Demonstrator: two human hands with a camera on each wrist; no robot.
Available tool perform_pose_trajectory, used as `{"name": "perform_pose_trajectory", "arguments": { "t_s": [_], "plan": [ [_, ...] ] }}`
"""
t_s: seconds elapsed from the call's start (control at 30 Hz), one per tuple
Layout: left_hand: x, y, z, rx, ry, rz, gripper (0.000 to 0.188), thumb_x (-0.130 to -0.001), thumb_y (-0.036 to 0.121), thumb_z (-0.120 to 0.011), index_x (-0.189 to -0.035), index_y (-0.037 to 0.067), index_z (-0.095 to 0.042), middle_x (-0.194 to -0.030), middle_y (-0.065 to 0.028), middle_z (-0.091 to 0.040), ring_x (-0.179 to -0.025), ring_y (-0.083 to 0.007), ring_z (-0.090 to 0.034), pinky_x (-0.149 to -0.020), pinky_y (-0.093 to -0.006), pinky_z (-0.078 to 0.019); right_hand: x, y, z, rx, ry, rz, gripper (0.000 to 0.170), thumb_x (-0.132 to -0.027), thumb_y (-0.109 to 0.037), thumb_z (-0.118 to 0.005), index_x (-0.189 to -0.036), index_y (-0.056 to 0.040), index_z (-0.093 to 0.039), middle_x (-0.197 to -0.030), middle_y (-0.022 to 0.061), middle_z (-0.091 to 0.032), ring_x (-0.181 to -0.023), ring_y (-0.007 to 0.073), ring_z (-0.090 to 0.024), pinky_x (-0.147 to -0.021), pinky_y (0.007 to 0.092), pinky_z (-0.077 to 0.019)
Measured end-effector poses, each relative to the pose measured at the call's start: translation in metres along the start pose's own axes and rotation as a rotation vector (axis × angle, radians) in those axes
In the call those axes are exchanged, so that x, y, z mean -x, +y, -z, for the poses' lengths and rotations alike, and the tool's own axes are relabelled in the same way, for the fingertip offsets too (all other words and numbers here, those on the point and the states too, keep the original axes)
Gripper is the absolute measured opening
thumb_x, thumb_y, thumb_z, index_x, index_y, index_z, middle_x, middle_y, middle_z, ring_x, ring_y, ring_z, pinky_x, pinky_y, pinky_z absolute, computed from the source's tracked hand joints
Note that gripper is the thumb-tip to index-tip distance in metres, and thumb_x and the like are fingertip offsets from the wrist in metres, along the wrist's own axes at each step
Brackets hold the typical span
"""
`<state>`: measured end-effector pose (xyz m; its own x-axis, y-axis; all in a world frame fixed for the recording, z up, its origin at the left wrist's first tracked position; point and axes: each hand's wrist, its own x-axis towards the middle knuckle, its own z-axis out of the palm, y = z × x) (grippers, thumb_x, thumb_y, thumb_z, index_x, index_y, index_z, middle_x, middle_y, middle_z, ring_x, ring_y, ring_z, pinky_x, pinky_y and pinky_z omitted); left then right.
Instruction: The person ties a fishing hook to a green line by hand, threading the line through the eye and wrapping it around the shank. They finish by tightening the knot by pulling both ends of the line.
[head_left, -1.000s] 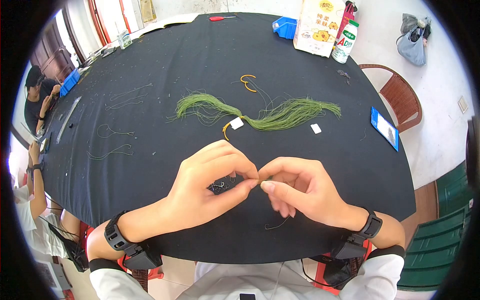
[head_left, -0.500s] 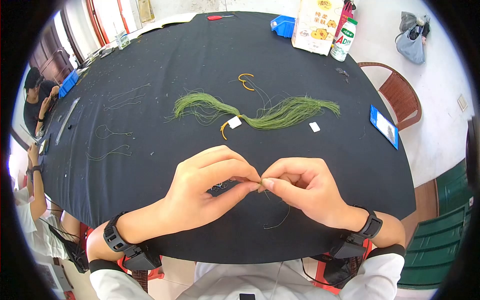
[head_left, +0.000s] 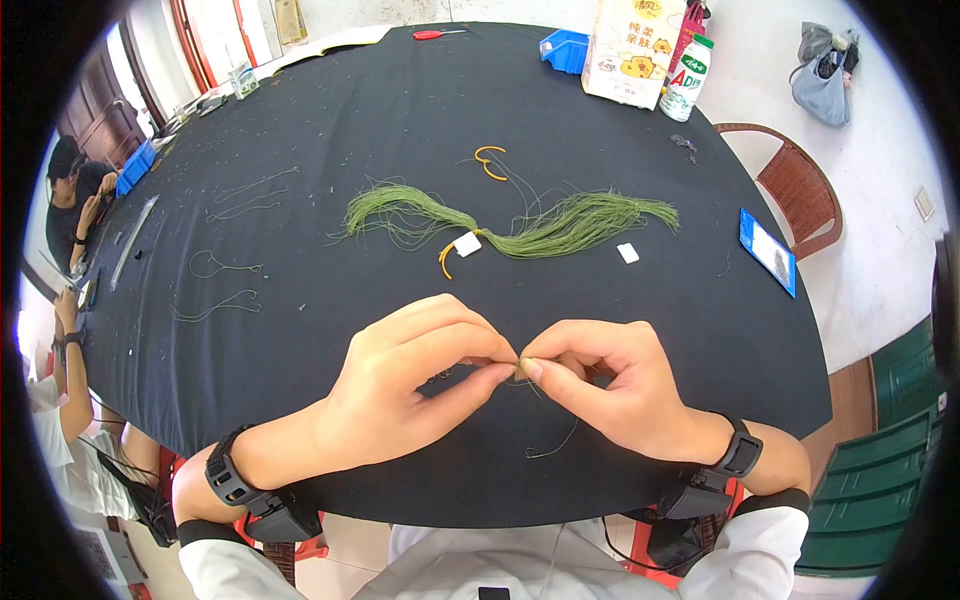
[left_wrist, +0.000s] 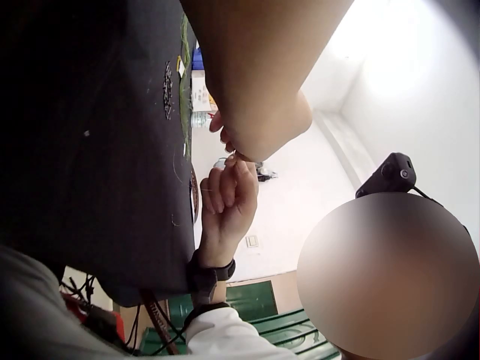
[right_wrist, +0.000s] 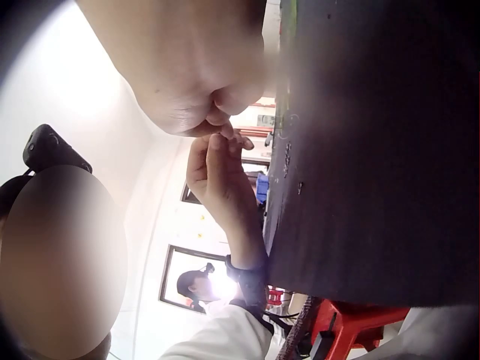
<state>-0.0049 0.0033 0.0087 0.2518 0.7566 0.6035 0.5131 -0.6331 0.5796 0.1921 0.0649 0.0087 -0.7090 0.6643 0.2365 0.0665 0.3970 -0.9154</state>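
Over the near part of the table, my left hand and right hand meet fingertip to fingertip. Thumb and forefinger of each pinch a thin green line, whose loose end trails below the right hand. What else sits between the fingertips is too small to tell. Behind the left hand lie small metal hooks, mostly hidden in the head view; the left wrist view shows them as a dark pile. Beyond the hands is a bundle of green line, tied at its middle.
Cut green lines lie to the left. White tags and yellow rings are around the bundle. A blue packet is at the right; a blue bin, tissue pack and bottle stand behind. Another person sits far left.
The fingertips stay together, with small shifts of the right fingers. My right hand's lower fingers have curled inward, and the line's loose end below it has shifted slightly.
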Motion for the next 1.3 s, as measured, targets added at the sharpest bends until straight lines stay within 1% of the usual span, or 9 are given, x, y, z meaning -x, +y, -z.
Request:
{"name": "perform_pose_trajectory", "arguments": {
  "t_s": [0.4,0.5,0.6,0.63,0.73,0.83,0.97,1.07,1.3],
  "plan": [
    [-0.001,0.001,0.003,-0.035,-0.024,-0.027,0.017,-0.069,-0.007,-0.069,-0.083,0.0,-0.063,-0.081,-0.0089,-0.063,-0.072,-0.0207,-0.059,-0.062,-0.0303,-0.0465,0.001,0.0,-0.001,-0.062,0.009,-0.008,0.009,-0.085,-0.008,-0.063,-0.086,-0.0013,-0.068,-0.05,-0.005,-0.049,-0.046,-0.001,-0.035,-0.041,0.0209,-0.0243],
    [-0.001,0.002,0.003,-0.048,-0.022,-0.036,0.017,-0.069,-0.007,-0.068,-0.083,0.0,-0.063,-0.081,-0.009,-0.062,-0.072,-0.0209,-0.059,-0.062,-0.0306,-0.0465,0.0,0.0,0.002,-0.005,-0.005,-0.019,0.008,-0.084,-0.007,-0.063,-0.085,-0.0018,-0.068,-0.058,-0.0027,-0.053,-0.046,-0.0006,-0.037,-0.042,0.0203,-0.0265],
    [-0.001,0.001,0.003,-0.066,-0.017,-0.042,0.017,-0.069,-0.007,-0.068,-0.083,0.0,-0.062,-0.08,-0.009,-0.062,-0.072,-0.0212,-0.059,-0.062,-0.0308,-0.0464,-0.002,0.002,0.005,0.061,0.134,0.056,0.008,-0.083,-0.008,-0.064,-0.086,-0.0031,-0.069,-0.076,0.003,-0.059,-0.048,0.0013,-0.041,-0.043,0.0199,-0.0299],
    [-0.001,0.001,0.003,-0.072,-0.016,-0.042,0.017,-0.069,-0.007,-0.068,-0.083,0.0,-0.062,-0.08,-0.009,-0.062,-0.072,-0.0213,-0.059,-0.062,-0.031,-0.0464,-0.003,-0.002,0.008,0.146,0.168,0.056,0.012,-0.081,-0.007,-0.065,-0.093,-0.0048,-0.068,-0.093,0.0073,-0.059,-0.049,0.0051,-0.045,-0.045,0.0202,-0.0354],
    [-0.001,0.001,0.003,-0.085,-0.007,-0.055,0.018,-0.068,-0.007,-0.069,-0.083,0.0,-0.062,-0.081,-0.0092,-0.062,-0.071,-0.0217,-0.059,-0.062,-0.0312,-0.0463,-0.008,-0.014,0.011,0.49,0.345,0.277,0.027,-0.079,-0.006,-0.065,-0.106,-0.0063,-0.062,-0.097,0.0082,-0.061,-0.049,0.0091,-0.049,-0.047,0.0222,-0.0408],
    [-0.001,0.001,0.002,-0.103,0.006,-0.094,0.02,-0.067,-0.007,-0.069,-0.084,0.001,-0.063,-0.081,-0.0095,-0.062,-0.07,-0.0219,-0.059,-0.061,-0.0313,-0.046,-0.002,-0.016,0.006,0.297,0.213,0.258,0.025,-0.08,-0.006,-0.065,-0.105,-0.0042,-0.061,-0.098,0.0085,-0.062,-0.051,0.0087,-0.051,-0.047,0.0214,-0.0402],
    [-0.001,0.0,0.002,-0.13,0.004,-0.145,0.021,-0.066,-0.007,-0.071,-0.084,0.001,-0.063,-0.08,-0.01,-0.061,-0.069,-0.0225,-0.058,-0.058,-0.0312,-0.0454,0.004,-0.003,-0.002,-0.286,-0.097,-0.191,0.017,-0.088,-0.012,-0.062,-0.1,-0.0002,-0.061,-0.079,0.0028,-0.064,-0.056,0.0042,-0.053,-0.045,0.0184,-0.039],
    [-0.001,0.0,0.001,-0.125,0.0,-0.168,0.022,-0.066,-0.006,-0.071,-0.085,0.001,-0.063,-0.08,-0.0101,-0.061,-0.069,-0.0229,-0.058,-0.057,-0.031,-0.0452,0.0,-0.013,0.004,-0.38,-0.186,-0.347,0.017,-0.091,-0.016,-0.059,-0.097,-0.0004,-0.061,-0.074,0.0014,-0.063,-0.056,0.0046,-0.054,-0.045,0.0175,-0.0391],
    [0.0,0.0,0.001,-0.064,-0.026,-0.121,0.021,-0.067,-0.007,-0.07,-0.085,0.0,-0.063,-0.08,-0.0104,-0.062,-0.071,-0.0225,-0.06,-0.06,-0.0304,-0.0463,-0.001,-0.01,0.006,-0.43,-0.193,-0.347,0.014,-0.091,-0.013,-0.056,-0.092,-0.0003,-0.062,-0.071,0.003,-0.062,-0.053,0.0042,-0.052,-0.044,0.0173,-0.0384]
  ]
}}
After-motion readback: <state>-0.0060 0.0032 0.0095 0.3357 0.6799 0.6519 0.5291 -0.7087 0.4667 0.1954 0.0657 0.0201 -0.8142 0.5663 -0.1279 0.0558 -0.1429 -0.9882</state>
